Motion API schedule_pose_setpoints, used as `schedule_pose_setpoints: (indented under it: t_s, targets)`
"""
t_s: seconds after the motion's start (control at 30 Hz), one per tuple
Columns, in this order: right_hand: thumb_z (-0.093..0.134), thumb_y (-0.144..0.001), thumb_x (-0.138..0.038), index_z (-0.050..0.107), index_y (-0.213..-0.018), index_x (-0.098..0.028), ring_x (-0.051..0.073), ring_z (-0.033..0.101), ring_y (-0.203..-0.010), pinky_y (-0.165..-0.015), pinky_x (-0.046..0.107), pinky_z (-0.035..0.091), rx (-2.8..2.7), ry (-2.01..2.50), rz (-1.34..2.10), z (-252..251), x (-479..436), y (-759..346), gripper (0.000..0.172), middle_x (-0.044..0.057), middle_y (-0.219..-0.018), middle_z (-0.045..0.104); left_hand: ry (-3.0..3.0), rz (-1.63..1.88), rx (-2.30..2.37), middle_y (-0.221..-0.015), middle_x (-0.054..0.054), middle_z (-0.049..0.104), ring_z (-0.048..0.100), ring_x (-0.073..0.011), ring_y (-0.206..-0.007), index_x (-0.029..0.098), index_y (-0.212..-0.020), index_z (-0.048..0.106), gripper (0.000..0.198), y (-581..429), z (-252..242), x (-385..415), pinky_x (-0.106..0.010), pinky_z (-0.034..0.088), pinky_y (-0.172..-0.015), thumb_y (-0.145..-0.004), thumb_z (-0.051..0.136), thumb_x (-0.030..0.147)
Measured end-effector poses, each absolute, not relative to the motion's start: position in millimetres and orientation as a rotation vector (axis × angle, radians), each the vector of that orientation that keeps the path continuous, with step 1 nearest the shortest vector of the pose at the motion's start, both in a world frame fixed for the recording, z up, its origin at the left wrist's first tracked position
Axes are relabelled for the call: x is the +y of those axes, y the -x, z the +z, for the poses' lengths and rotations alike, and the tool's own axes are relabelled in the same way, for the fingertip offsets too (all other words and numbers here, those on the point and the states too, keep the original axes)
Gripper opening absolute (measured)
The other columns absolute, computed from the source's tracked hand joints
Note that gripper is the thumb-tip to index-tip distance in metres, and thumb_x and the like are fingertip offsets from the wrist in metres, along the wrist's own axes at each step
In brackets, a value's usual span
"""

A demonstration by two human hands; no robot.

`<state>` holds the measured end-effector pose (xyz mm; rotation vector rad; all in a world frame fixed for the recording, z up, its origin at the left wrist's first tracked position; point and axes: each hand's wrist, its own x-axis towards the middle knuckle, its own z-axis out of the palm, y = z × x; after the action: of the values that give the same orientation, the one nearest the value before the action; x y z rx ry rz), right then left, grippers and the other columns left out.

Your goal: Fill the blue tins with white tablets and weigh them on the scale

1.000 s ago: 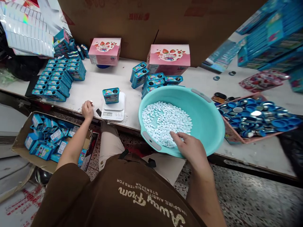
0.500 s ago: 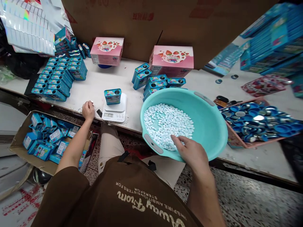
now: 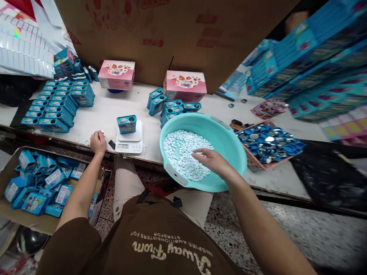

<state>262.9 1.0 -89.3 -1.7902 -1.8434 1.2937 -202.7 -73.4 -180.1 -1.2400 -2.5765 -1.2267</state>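
My left hand (image 3: 98,142) rests closed at the table's front edge, with small white bits by its fingertips; what it holds, if anything, is hidden. To its right stands a white digital scale (image 3: 129,147). Upright on the scale is a blue tin (image 3: 126,125) with a round hole in its top. My right hand (image 3: 210,160) is over a turquoise basin (image 3: 232,152), its fingers stretched forward and a little apart. Beneath those fingers lie many small white candies (image 3: 183,149), heaped toward the basin's left side.
Blue tins (image 3: 57,105) stand in rows at left; others (image 3: 172,109) stand behind the basin. Two pink boxes (image 3: 185,84) sit at the back. A pink tray (image 3: 269,166) of blue caps is at right. Below left, a carton (image 3: 47,225) holds more blue packs.
The view has shifted, showing more of the right side. My right hand has moved farther in over the candies, its fingers reaching forward. My left hand and the tin on the scale stay put.
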Motion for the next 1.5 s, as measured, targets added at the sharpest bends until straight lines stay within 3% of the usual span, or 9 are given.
schedule_pose_setpoints:
  t_s: [0.07,0.17,0.3,0.43,0.6,0.87,1.33,1.5]
  targets:
    - [0.071,-0.065,-0.045,0.069,-0.078,-0.018,0.016,0.052,-0.066,-0.059,0.027,0.037,-1.957,1.814,1.234,-91,14,-262,0.03,0.002,-0.068,0.061,1.235,-1.237,-2.566,-0.085,-0.011,0.065,0.057,-0.027,-0.092,0.024,-0.077,0.054,0.03,203,-180,-73,-0.04,0.041,-0.089,-0.096,0.036,0.038]
    - [0.069,-0.073,-0.044,0.062,-0.063,-0.018,0.011,0.04,-0.051,-0.052,0.025,0.028,-1.92,1.842,1.361,-87,25,-256,0.03,-0.004,-0.05,0.047,1.241,-1.26,-2.555,-0.085,-0.011,0.064,0.056,-0.0271,-0.093,0.024,-0.076,0.053,0.029,204,-180,-71,-0.041,0.041,-0.09,-0.096,0.037,0.039]
    - [0.061,-0.087,-0.048,0.044,-0.06,-0.021,0.005,0.02,-0.04,-0.043,0.022,0.015,-1.368,1.665,1.804,-71,33,-239,0.043,-0.009,-0.046,0.033,1.221,-1.273,-2.583,-0.086,-0.012,0.063,0.055,-0.0287,-0.095,0.024,-0.077,0.053,0.031,204,-181,-70,-0.043,0.04,-0.091,-0.097,0.035,0.04]
    - [0.049,-0.098,-0.039,0.033,-0.065,-0.022,0.005,0.017,-0.038,-0.037,0.016,0.018,-0.848,1.345,2.033,-51,49,-203,0.041,-0.011,-0.05,0.027,1.197,-1.299,-2.58,-0.084,-0.012,0.063,0.055,-0.0292,-0.094,0.024,-0.077,0.054,0.03,202,-182,-70,-0.043,0.04,-0.09,-0.096,0.037,0.041]
    - [0.039,-0.101,-0.025,0.037,-0.07,-0.021,0.004,0.029,-0.039,-0.035,0.012,0.024,-0.546,1.065,2.088,-31,75,-120,0.032,-0.008,-0.053,0.038,1.21,-1.288,-2.548,-0.084,-0.011,0.064,0.055,-0.0281,-0.09,0.024,-0.074,0.053,0.029,201,-185,-73,-0.042,0.041,-0.086,-0.095,0.038,0.038]
    - [0.032,-0.103,-0.031,0.046,-0.071,-0.02,0.008,0.053,-0.05,-0.046,0.014,0.045,-0.412,1.089,2.107,-23,86,-8,0.037,-0.001,-0.055,0.055,1.184,-1.315,-2.522,-0.076,-0.009,0.061,0.056,-0.0265,-0.086,0.024,-0.071,0.052,0.03,200,-190,-77,-0.039,0.041,-0.082,-0.094,0.042,0.04]
    - [0.034,-0.102,-0.05,0.049,-0.065,-0.019,0.008,0.061,-0.054,-0.061,0.019,0.05,-0.867,1.095,1.932,-39,71,22,0.051,-0.002,-0.054,0.058,1.195,-1.352,-2.531,-0.077,-0.009,0.059,0.055,-0.0273,-0.088,0.024,-0.071,0.05,0.03,195,-194,-80,-0.04,0.04,-0.083,-0.096,0.041,0.039]
    - [0.038,-0.099,-0.057,0.05,-0.062,-0.019,0.008,0.061,-0.055,-0.061,0.02,0.047,-0.994,1.07,1.869,-42,67,26,0.055,-0.002,-0.053,0.059,1.197,-1.39,-2.541,-0.078,-0.009,0.06,0.056,-0.0275,-0.089,0.024,-0.07,0.05,0.03,194,-194,-81,-0.04,0.04,-0.086,-0.096,0.042,0.038]
